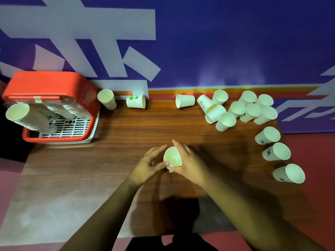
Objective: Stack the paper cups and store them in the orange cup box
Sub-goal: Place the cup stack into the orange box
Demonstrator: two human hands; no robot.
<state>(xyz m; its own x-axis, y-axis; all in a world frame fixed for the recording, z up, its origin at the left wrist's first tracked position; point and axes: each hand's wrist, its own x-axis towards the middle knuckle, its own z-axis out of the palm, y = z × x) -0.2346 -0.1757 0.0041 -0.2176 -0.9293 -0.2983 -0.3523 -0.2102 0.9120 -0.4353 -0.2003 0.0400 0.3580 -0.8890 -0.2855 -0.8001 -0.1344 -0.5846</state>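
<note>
A white paper cup (172, 157) stands upright at the middle of the wooden table (126, 134). My right hand (188, 162) curls round its right side, and my left hand (149, 164) holds its left side with thumb at the rim. The orange cup box (50, 87) sits at the far left with its lid up; stacks of cups (20, 115) lie inside on a white grate. Several loose cups (248, 111) cluster at the far right, some upright, some on their sides.
A short stack of cups (107, 98) stands beside the box. Two cups (136, 102) lie on their sides along the back wall. Three upright cups (277, 151) line the table's right edge. A blue and white wall rises behind.
</note>
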